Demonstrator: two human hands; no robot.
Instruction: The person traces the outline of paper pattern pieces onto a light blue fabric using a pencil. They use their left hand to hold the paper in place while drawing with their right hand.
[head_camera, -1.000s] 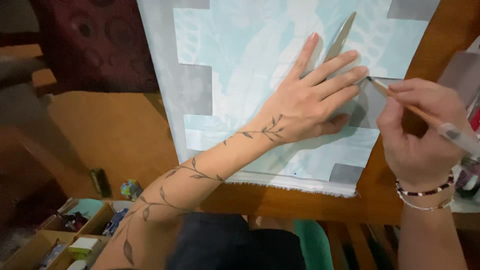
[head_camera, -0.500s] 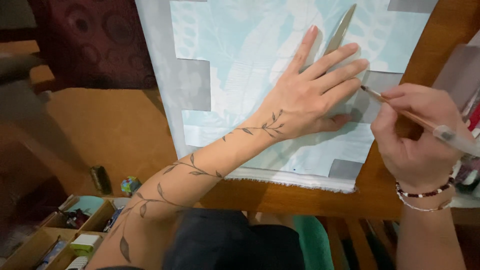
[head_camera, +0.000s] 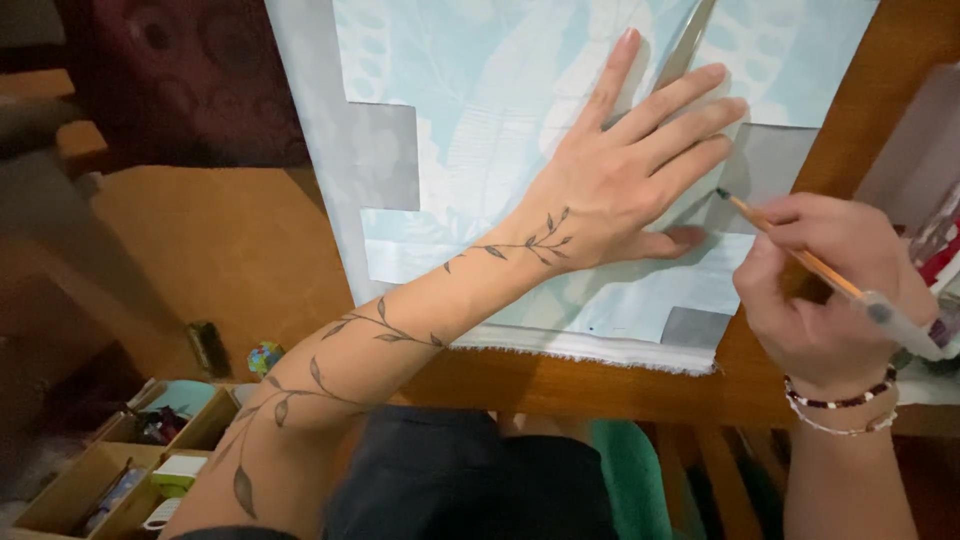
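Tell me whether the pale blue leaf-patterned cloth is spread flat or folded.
Spread flat: the pale blue leaf-patterned cloth lies smooth on the wooden table, pressed by the left hand.

Cloth (head_camera: 480, 110) cut off at top edge. Left hand (head_camera: 620, 180) hides cloth beneath its palm. Pencil (head_camera: 800, 262) far end blurred. Box (head_camera: 90, 480) contents too small to tell.

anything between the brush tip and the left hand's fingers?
Nothing. In the head view, only a narrow strip of the grey-patched patterned sheet shows between the brush tip and the left hand; the right hand holds the brush.
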